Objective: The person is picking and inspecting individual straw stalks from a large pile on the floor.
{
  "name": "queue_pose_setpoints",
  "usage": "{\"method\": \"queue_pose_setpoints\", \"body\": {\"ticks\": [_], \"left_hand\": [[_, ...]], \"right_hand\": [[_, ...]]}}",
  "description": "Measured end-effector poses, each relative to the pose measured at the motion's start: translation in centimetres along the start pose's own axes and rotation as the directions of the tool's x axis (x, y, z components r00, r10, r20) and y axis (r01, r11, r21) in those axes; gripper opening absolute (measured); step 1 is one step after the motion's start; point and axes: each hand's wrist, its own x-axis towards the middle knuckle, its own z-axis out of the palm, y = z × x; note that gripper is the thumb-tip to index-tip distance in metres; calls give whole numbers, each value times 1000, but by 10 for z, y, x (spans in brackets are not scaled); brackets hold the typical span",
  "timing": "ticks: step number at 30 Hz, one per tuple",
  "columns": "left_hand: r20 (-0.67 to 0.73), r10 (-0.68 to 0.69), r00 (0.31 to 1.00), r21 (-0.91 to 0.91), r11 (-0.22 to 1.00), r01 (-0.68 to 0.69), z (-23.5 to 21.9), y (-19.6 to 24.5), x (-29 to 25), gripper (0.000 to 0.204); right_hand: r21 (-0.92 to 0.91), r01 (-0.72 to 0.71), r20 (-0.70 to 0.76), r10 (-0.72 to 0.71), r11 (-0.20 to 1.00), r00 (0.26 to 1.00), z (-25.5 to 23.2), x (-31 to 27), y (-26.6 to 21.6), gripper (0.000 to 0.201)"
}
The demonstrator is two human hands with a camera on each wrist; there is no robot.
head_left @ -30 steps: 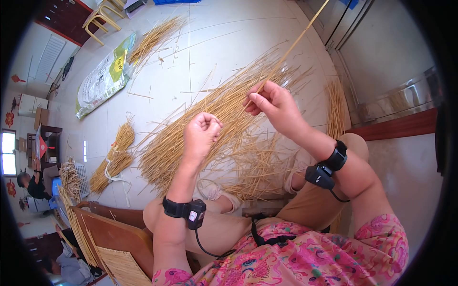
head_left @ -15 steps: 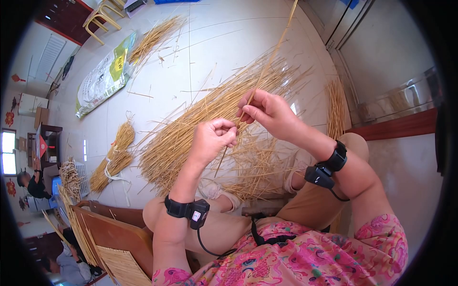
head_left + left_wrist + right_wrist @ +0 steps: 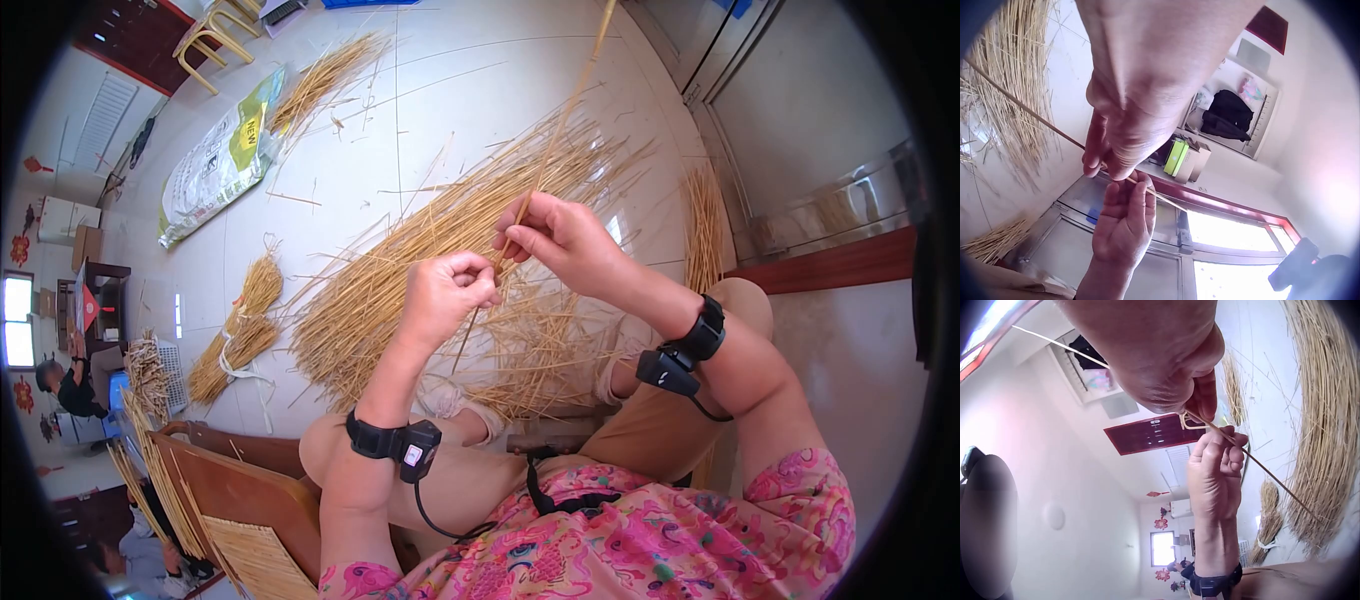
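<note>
A long thin straw stalk [image 3: 560, 130] runs slantwise through both hands above the floor pile. My right hand [image 3: 562, 240] pinches it between thumb and fingers, with a long length rising past the hand. Just below, my left hand [image 3: 445, 300] pinches the same stalk near its lower part, and a short end sticks out beneath. In the left wrist view the fingertips of both hands sit close together on the stalk [image 3: 1035, 115]. The right wrist view shows the lower end of the stalk [image 3: 1279, 481] pointing toward the loose straw.
Under the hands spreads a large straw pile [image 3: 400, 280] on the tiled floor. A tied straw bundle [image 3: 240, 325] lies left, beyond it a printed sack [image 3: 220, 160]. A wooden chair [image 3: 235, 490] stands at lower left; more straw [image 3: 703, 225] leans by the metal door [image 3: 820, 120].
My left hand has moved right and up to the stalk and now pinches it. My right hand has come down and left, tilting the stalk more upright. The last half second shows little movement.
</note>
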Motion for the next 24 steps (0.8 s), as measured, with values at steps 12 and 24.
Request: {"method": "queue_pose_setpoints", "body": {"ticks": [12,24], "left_hand": [[-19,-42,999,-20,999,42,0,1,0,5],[-17,0,1000,-23,1000,-1,3,4,-1,6]], "right_hand": [[46,-6,39,5,999,999,1,0,0,9],[20,-51,28,50,999,998,2,0,1,11]]}}
